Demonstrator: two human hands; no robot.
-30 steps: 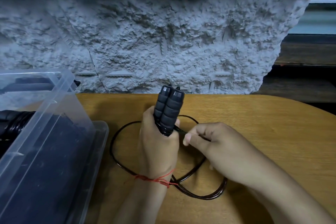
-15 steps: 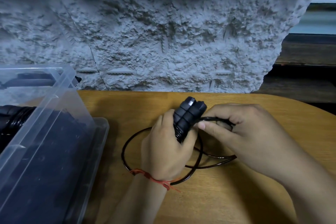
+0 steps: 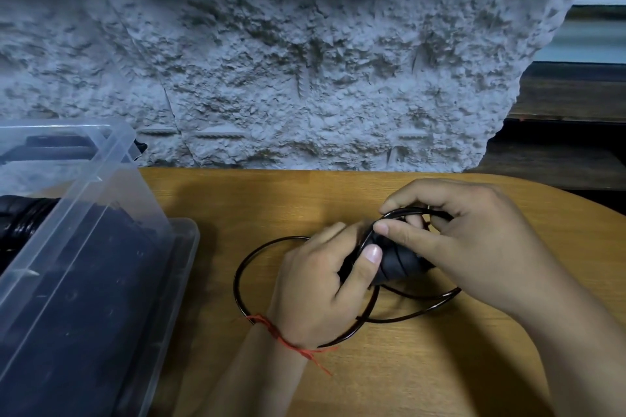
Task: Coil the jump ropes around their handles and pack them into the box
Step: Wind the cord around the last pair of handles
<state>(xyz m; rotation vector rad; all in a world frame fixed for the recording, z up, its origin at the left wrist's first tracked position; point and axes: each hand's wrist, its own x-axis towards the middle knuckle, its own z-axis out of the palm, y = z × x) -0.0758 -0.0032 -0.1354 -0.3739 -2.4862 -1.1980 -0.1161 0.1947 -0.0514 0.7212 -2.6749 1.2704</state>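
Note:
My left hand (image 3: 318, 284) grips the pair of black foam handles (image 3: 399, 264) of a jump rope, now lying tilted to the right and low over the table. My right hand (image 3: 454, 240) pinches the thin black rope (image 3: 411, 211) and holds a turn of it over the handles' upper end. The remaining rope lies in loose loops (image 3: 240, 281) on the wooden table (image 3: 440, 366) around and under both hands. At the left stands a clear plastic box (image 3: 88, 247); a coiled black jump rope (image 3: 23, 220) shows inside it at the far left edge.
A rough grey stone wall (image 3: 305, 78) rises right behind the table. The box's clear lid (image 3: 183, 247) lies beneath the box and sticks out toward my left hand. The table's curved edge runs along the right side.
The handles tipped from upright to lying toward the right. My right hand carried the rope up and over them, and the loose loops on the table shrank and shifted right.

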